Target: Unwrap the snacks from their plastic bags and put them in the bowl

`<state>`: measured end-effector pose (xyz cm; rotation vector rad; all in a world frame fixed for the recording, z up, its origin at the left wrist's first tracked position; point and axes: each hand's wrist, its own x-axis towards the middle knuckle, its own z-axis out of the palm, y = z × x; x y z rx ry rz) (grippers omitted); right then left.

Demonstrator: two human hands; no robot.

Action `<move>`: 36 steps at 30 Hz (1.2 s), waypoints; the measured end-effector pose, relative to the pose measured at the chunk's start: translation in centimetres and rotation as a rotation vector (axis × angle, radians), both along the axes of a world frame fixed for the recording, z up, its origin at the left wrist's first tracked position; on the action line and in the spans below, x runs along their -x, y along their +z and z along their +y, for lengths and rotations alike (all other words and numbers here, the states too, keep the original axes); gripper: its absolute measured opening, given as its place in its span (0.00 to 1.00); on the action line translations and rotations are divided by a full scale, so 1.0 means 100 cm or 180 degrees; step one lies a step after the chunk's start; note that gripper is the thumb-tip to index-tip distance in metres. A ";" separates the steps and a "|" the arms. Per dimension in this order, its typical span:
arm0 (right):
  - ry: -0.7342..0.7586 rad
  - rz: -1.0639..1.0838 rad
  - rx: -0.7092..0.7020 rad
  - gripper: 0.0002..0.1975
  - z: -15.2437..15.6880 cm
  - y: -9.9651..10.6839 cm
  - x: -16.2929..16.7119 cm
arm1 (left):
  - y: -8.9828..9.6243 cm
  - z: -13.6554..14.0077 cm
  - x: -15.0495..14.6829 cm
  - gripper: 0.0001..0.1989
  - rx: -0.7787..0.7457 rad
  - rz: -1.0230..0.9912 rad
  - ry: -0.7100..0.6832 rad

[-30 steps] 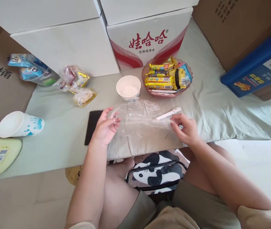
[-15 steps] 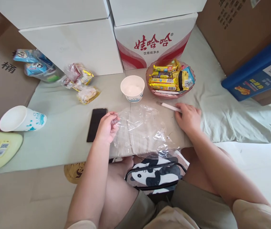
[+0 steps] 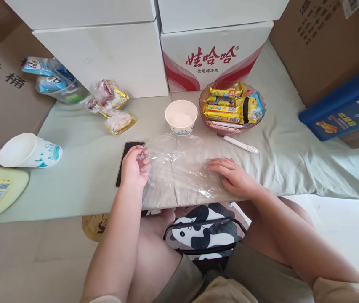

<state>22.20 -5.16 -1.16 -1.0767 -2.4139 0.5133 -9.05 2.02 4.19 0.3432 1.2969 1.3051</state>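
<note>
A clear plastic bag (image 3: pixel 176 168) lies spread and crinkled on the cloth-covered table in front of me. My left hand (image 3: pixel 136 166) pinches its left edge, fingers closed, partly over a black phone (image 3: pixel 124 166). On the bag's right side rests my right hand (image 3: pixel 231 174), palm down with fingers stretched out, holding nothing. Beyond that hand is a slim white utility knife (image 3: pixel 240 144) with a dark tip, lying loose. Just behind the bag stands a white paper bowl (image 3: pixel 182 122); what is inside it I cannot make out.
A pink glass bowl (image 3: pixel 206 120) holds several yellow-wrapped snacks. Wrapped snacks (image 3: pixel 113 101) lie at the back left. A paper cup (image 3: pixel 45 153) is on its side near a pale green bottle (image 3: pixel 2 191). White boxes (image 3: pixel 103 63) line the back; a blue package (image 3: pixel 340 109) leans right.
My right hand has let go of the utility knife and moved left and nearer, onto the bag. My left hand keeps its pinch and has shifted slightly left. The view has shifted a little.
</note>
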 end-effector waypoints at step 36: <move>-0.1884 0.2929 0.0842 0.18 0.000 0.006 0.004 | -0.030 -0.039 -0.052 0.08 -0.2036 0.3871 -0.3044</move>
